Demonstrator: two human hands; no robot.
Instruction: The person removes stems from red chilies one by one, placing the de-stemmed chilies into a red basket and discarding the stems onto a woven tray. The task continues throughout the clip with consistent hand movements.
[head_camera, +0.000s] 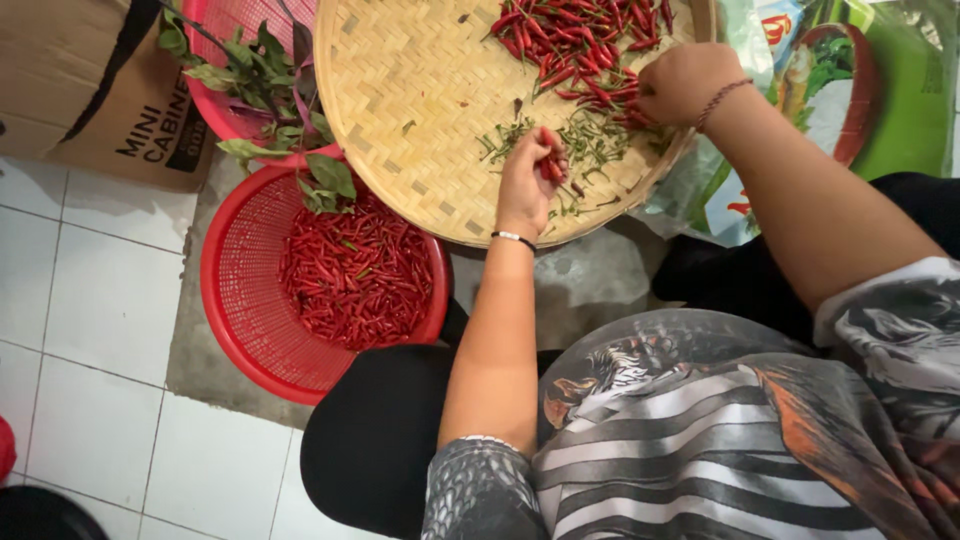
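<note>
A round woven bamboo tray (400, 90) holds a heap of red chillies (580, 40) at its far side and a scatter of green stems (590, 140) near its front edge. My left hand (528, 180) rests over the stems, closed on several red chillies. My right hand (685, 82) reaches into the edge of the chilli heap, its fingers pinched among the chillies there. A red mesh basket (240, 300) to the left of the tray is filled with stemless red chillies (355, 275).
A second pink-red basket (215, 110) with leafy green sprigs (270, 70) stands behind the first. A cardboard box (90, 90) sits at the far left on white floor tiles. Printed plastic bags (850, 90) lie at the right.
</note>
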